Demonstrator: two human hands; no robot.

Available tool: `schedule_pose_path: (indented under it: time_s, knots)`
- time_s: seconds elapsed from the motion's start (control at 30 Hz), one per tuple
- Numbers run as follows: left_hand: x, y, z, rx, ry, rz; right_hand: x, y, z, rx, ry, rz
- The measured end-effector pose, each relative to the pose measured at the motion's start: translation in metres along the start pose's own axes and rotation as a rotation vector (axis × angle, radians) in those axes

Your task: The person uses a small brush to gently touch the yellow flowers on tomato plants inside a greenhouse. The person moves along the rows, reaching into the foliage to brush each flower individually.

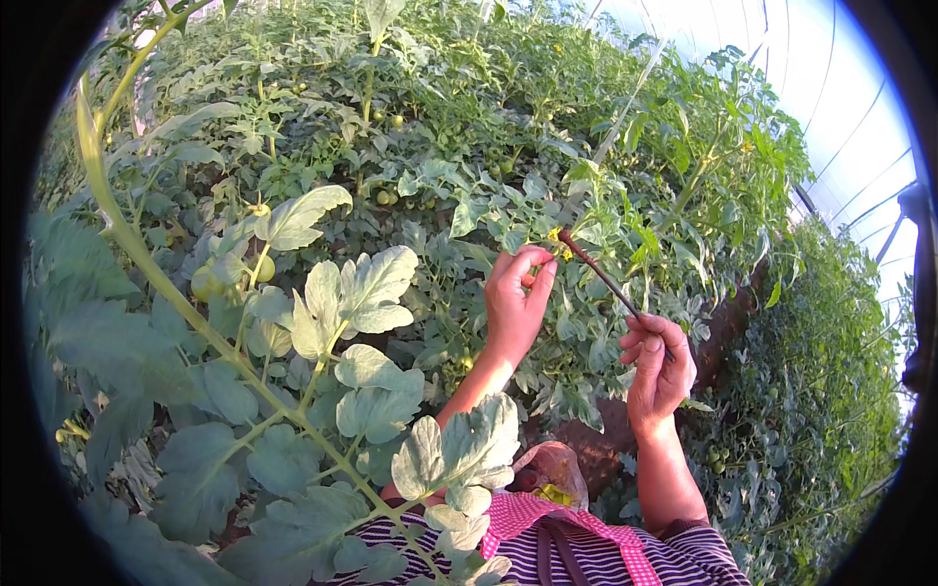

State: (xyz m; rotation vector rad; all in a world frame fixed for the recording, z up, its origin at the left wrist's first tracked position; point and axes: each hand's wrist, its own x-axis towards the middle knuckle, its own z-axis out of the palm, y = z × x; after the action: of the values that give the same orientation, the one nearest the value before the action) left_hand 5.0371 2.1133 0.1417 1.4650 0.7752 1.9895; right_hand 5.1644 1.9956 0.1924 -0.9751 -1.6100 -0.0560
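My left hand (516,300) is raised in front of me, with thumb and forefinger pinched at a small cluster of yellow tomato flowers (555,234). The pinched stalk is mostly hidden by the fingertips. In my right hand (661,370) is a thin dark stick-like brush (604,277), gripped near its lower end between thumb and fingers. Its reddish-brown tip points up and left and meets the flowers, or lies just in front of them. Green tomato leaves (476,216) surround both hands.
A thick tomato stem (183,308) with broad leaves crosses close on the left. Green tomatoes (265,269) hang there. A pale support string (623,121) rises behind the flowers. A clear plastic bag (553,469) sits at my pink checked apron (516,513). Bare soil (722,344) shows right of the plants.
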Motion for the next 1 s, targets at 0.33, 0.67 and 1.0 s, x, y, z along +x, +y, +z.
schedule_pose_path:
  time_s: [0.33, 0.67, 1.0]
  knots:
    - [0.001, -0.001, 0.003, -0.022, -0.013, -0.035, 0.012, 0.001, 0.003, -0.086, -0.042, -0.044]
    - [0.009, 0.003, -0.03, -0.031, 0.059, -0.227, -0.025, -0.014, -0.054, 0.383, 0.093, 0.16]
    - [-0.065, -0.001, -0.091, 0.719, -0.841, -0.276, -0.07, 0.003, -0.119, 0.76, 0.534, 0.541]
